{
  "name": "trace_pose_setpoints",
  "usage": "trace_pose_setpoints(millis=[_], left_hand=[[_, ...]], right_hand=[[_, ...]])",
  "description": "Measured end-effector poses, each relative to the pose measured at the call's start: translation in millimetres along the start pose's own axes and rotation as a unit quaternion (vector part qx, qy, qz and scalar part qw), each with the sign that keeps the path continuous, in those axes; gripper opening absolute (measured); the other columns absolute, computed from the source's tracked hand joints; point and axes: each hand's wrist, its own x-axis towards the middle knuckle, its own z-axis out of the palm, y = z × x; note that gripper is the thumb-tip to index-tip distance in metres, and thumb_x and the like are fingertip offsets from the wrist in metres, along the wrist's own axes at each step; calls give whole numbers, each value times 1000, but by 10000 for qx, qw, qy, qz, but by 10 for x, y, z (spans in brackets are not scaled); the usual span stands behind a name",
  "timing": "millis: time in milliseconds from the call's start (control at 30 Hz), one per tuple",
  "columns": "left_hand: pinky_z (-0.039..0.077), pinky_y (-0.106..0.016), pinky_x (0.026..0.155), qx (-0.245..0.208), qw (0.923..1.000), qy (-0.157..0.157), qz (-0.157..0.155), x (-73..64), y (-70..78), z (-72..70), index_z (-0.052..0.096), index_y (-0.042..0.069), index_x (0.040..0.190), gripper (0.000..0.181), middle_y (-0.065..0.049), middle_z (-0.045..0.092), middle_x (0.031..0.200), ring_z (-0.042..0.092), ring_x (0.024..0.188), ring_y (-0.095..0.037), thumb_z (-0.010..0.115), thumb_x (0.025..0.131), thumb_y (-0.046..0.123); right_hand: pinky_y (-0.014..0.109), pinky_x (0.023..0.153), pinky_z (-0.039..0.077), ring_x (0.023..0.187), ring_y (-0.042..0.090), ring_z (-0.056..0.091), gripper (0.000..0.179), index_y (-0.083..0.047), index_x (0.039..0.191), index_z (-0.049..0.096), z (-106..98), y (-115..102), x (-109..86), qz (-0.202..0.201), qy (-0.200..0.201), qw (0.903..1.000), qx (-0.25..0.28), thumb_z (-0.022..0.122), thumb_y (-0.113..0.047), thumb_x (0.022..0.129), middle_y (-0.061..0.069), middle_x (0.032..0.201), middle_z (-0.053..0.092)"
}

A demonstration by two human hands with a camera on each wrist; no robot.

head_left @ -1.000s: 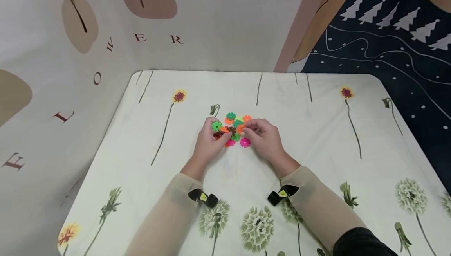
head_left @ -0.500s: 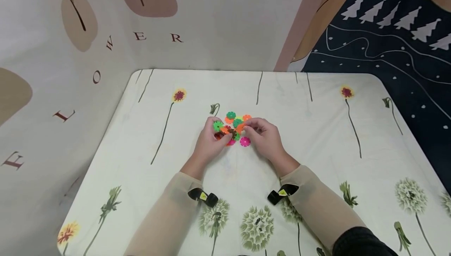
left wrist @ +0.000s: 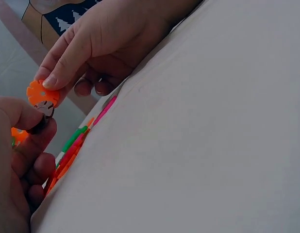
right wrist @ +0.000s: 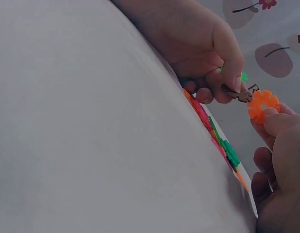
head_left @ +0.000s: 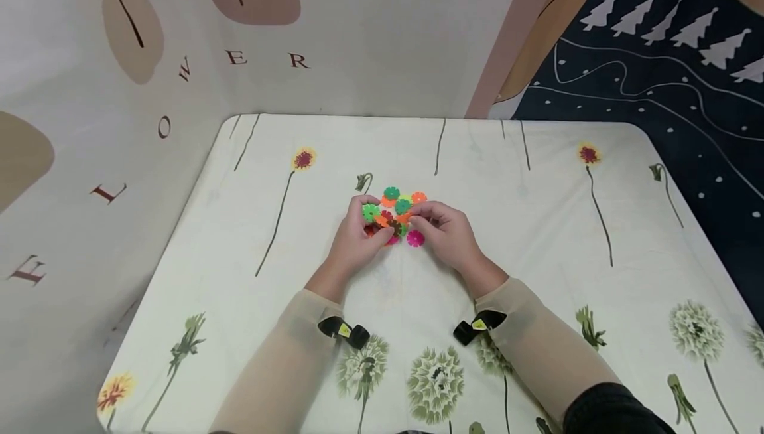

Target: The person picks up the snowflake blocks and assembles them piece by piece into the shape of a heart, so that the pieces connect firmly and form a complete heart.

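My left hand point(head_left: 353, 236) pinches a brown notched plastic disc point(right wrist: 243, 96) between thumb and fingers. A bright green disc point(head_left: 371, 213) and an orange one point(left wrist: 18, 134) show beside the left fingers; whether they are joined to the brown disc, I cannot tell. Opposite, my right hand point(head_left: 451, 235) pinches an orange notched disc point(right wrist: 262, 104) by its edge. Both wrist views show the orange and brown discs meeting at their rims, apparently at the slots. Under the hands lies a loose pile of flat discs, with a pink disc point(head_left: 415, 238) near the right thumb.
Teal discs point(head_left: 391, 193) and another orange disc point(head_left: 419, 198) lie at the far side of the pile. The white flower-printed tablecloth point(head_left: 239, 328) covers the table. Behind it hangs a pale printed backdrop point(head_left: 382, 56), with dark tree-patterned fabric point(head_left: 644, 82) at the right.
Both hands stay nearly in place, with the right fingers shifting slightly inward and the orange disc tilting. The green disc by the left fingers moves a little to the right.
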Motion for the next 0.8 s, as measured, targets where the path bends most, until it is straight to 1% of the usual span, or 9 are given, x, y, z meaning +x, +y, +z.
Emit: trace_pose_setpoints(millis=[67, 200, 300, 400, 467, 633, 800], left_hand=[[53, -33, 83, -122, 9999, -25, -11, 3, -1, -10, 41, 15, 141, 55, -10, 64, 118, 59, 98, -25, 76, 99, 12], [49, -27, 74, -358, 9993, -95, 72, 6, -5, -32, 39, 11, 143, 58, -10, 67, 94, 58, 85, -25, 76, 99, 10], [47, -26, 73, -428, 9988, -133, 197, 10, -9, -44, 38, 7, 145, 58, -9, 69, 84, 58, 81, -24, 74, 99, 6], [46, -27, 74, -434, 9985, -169, 278, 15, -12, -52, 39, 6, 148, 59, -6, 71, 86, 58, 80, -22, 73, 100, 6], [46, -27, 75, -436, 9984, -203, 306, 21, -22, -58, 40, 6, 150, 59, -7, 72, 88, 58, 80, -23, 73, 101, 5], [45, -27, 72, -463, 9981, -293, 271, 31, -42, -87, 42, 7, 152, 60, -7, 74, 90, 58, 79, -23, 74, 101, 5], [45, -27, 70, -468, 9979, -401, 220, 43, -58, -114, 46, 8, 150, 58, -7, 77, 92, 58, 77, -22, 76, 100, 7]], right_hand=[[24, 70, 50, 75, 17, 61, 9, -2, 109, 78, -3, -6, 6, 12, -17, 10000, 55, 73, -6, 102, 12, 101, 78], [23, 76, 53, 82, 15, 63, 9, 0, 108, 78, -13, -2, 14, -58, -55, 9998, 165, 73, -3, 101, 13, 104, 77], [23, 78, 54, 86, 14, 64, 10, 0, 107, 80, -22, 9, 15, -180, -114, 9996, 174, 73, 0, 100, 13, 103, 76], [23, 77, 55, 86, 14, 66, 10, -1, 106, 81, -25, 15, 15, -208, -181, 9995, 150, 74, 1, 99, 12, 103, 77], [23, 79, 56, 89, 14, 69, 11, -1, 106, 82, -25, 7, 13, -133, -206, 9996, 156, 74, 2, 99, 12, 104, 78], [23, 83, 58, 96, 13, 73, 11, 0, 107, 83, -25, -12, 8, 16, -205, 9997, 133, 76, 0, 98, 12, 107, 80], [23, 82, 59, 96, 15, 75, 12, 1, 104, 84, -27, 4, 5, -311, -216, 9992, 154, 79, 4, 94, 13, 104, 81]])
